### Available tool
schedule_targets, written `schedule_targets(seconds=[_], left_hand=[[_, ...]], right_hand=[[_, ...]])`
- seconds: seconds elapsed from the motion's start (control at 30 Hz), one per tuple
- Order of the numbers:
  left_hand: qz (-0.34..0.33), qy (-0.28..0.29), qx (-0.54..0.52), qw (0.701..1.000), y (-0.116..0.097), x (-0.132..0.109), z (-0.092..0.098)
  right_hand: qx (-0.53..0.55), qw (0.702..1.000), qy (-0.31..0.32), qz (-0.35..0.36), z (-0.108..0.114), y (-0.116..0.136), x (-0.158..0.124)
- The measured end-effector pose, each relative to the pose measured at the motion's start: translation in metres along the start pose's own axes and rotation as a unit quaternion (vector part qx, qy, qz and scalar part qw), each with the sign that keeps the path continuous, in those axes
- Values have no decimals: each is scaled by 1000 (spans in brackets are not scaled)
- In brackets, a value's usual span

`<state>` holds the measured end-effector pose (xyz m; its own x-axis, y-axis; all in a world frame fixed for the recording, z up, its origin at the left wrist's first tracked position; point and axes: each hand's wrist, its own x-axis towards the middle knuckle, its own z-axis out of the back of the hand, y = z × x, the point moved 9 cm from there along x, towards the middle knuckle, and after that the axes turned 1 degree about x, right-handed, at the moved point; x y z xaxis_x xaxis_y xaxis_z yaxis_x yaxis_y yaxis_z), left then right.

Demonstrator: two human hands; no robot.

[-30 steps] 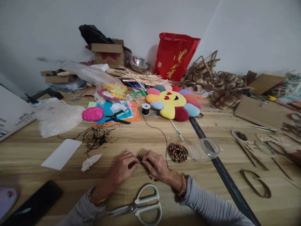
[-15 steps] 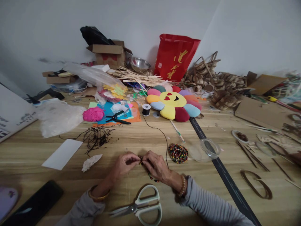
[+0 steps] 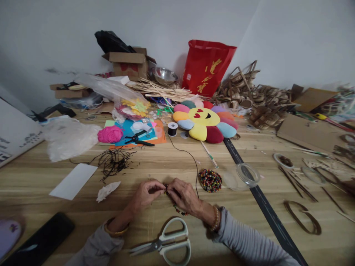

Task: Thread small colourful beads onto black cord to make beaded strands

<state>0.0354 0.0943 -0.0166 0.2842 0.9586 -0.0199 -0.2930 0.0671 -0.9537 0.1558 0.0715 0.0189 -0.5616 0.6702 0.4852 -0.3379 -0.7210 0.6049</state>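
My left hand (image 3: 148,193) and my right hand (image 3: 184,195) meet at the front middle of the table, fingertips pinched close together. Between them is a string of small multicoloured beads (image 3: 181,211), part of it hanging out below my right hand. Both hands are closed on its upper end; the exact spot they pinch is too small to make out. Right of my right hand lies a coiled pile of similar beads (image 3: 210,180). A black cord (image 3: 186,150) runs from a spool (image 3: 172,129) down to beside my right hand. White-handled scissors (image 3: 166,244) lie just below the hands.
At left are a black phone (image 3: 41,240), white paper (image 3: 74,181), crumpled tissue (image 3: 108,191) and tangled black cord (image 3: 115,160). Pliers (image 3: 138,140) and pink yarn (image 3: 110,134) sit farther back. A flower cushion (image 3: 205,118), a clear round lid (image 3: 247,175) and a black strip (image 3: 266,207) are rightward.
Almost nothing differs. My fingers have shifted very slightly at the bead string; everything on the table stays in place.
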Motion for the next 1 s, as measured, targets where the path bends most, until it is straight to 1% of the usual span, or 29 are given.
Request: schedule_targets(seconds=[0.3,0.5,0.63,0.77,1.0], left_hand=[[-8,1,31,999,-10,0,1],[-32,5,46,998,-12,0,1],[-31,6,53,998,-14,-2,1],[-38,9,53,998,-15,-2,0],[-34,18,64,997,-14,-1,-1]], right_hand=[[3,1000,6,0,-2,-1,0],[4,1000,2,-4,0,0,0],[5,1000,-1,-9,0,-1,0],[7,1000,-1,3,0,0,0],[-3,1000,14,-3,1,3,2]])
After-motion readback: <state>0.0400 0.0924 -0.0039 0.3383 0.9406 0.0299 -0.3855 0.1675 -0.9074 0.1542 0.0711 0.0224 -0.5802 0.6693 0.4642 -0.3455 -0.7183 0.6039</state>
